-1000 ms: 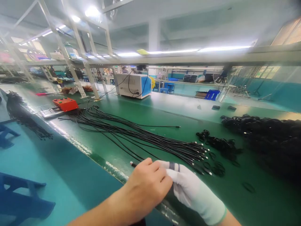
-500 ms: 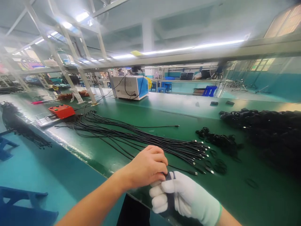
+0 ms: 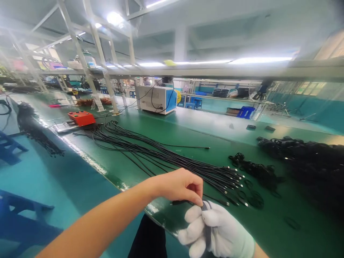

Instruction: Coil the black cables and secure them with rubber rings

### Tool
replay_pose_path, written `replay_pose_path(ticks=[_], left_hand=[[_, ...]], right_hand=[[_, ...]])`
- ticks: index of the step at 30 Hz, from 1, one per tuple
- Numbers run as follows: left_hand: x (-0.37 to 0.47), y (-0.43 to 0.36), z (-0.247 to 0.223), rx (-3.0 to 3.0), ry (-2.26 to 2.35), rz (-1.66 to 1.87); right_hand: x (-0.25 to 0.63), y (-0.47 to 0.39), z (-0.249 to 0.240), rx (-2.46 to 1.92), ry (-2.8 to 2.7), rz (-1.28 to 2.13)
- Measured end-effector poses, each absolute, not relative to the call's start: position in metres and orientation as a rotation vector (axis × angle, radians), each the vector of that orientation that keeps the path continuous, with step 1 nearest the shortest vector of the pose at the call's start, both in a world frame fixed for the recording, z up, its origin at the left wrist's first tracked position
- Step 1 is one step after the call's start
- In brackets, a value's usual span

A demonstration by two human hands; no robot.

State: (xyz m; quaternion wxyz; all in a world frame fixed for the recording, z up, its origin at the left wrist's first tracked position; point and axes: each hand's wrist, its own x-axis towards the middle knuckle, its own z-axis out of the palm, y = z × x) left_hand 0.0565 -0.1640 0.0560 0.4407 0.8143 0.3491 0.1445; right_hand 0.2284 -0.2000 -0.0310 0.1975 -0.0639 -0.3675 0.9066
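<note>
My left hand [image 3: 182,186] is bare and pinches the top of a black cable bundle [image 3: 206,222] with thumb and fingertips. My right hand [image 3: 220,225], in a white glove, is wrapped round that same bundle below the pinch. A short black cable end sticks out to the left under my left hand. Beyond the hands, long black cables [image 3: 161,152] lie across the green table, their metal-tipped plugs fanned out at the right. Small black rings or ties [image 3: 255,166] are heaped beside the plugs.
A big pile of coiled black cables [image 3: 309,161] covers the right side. A red control box [image 3: 82,118] sits at the left, with a white and blue machine [image 3: 158,100] at the back. More cables [image 3: 34,129] hang over the left edge. Blue stools [image 3: 24,215] stand below.
The view has shifted a little left. My left hand's fingers have gone from lying over the bundle to a pinch at its top, and a short black cable end now shows beneath them.
</note>
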Motion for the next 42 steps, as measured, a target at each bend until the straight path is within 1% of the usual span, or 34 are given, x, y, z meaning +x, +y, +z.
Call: replay_pose_path(ticks=[3,6,8,14,17,22,26,32,38,42], left_hand=[[0.055,-0.182,0.042,1.957,0.995,0.589],[0.055,-0.2,0.032,2.01,1.175,0.791],[0.056,-0.209,0.028,2.058,1.224,0.864],[0.058,-0.211,0.023,1.903,1.213,0.867],[0.058,-0.211,0.018,1.757,1.106,0.871],[0.061,-0.217,0.007,1.61,0.963,0.854],[0.07,-0.221,-0.001,1.714,1.012,1.033],[0.079,-0.225,-0.005,1.71,1.04,1.101],[0.082,-0.229,-0.016,1.899,1.013,1.248],[0.086,-0.228,-0.023,2.039,0.939,1.418]], right_hand=[[0.226,-0.2,-0.031,-0.109,-0.85,2.543],[0.222,-0.197,-0.031,-0.15,-0.911,2.496],[0.221,-0.196,-0.031,-0.197,-0.968,2.48],[0.223,-0.196,-0.025,-0.208,-1.117,2.379],[0.226,-0.195,-0.023,-0.168,-1.189,2.364],[0.232,-0.192,-0.032,-0.252,-1.262,2.336],[0.236,-0.19,-0.026,-0.241,-1.38,2.328],[0.241,-0.191,-0.005,-0.307,-1.544,2.275],[0.255,-0.193,-0.013,-0.543,-1.772,2.176],[0.259,-0.196,-0.012,-0.572,-1.858,2.136]])
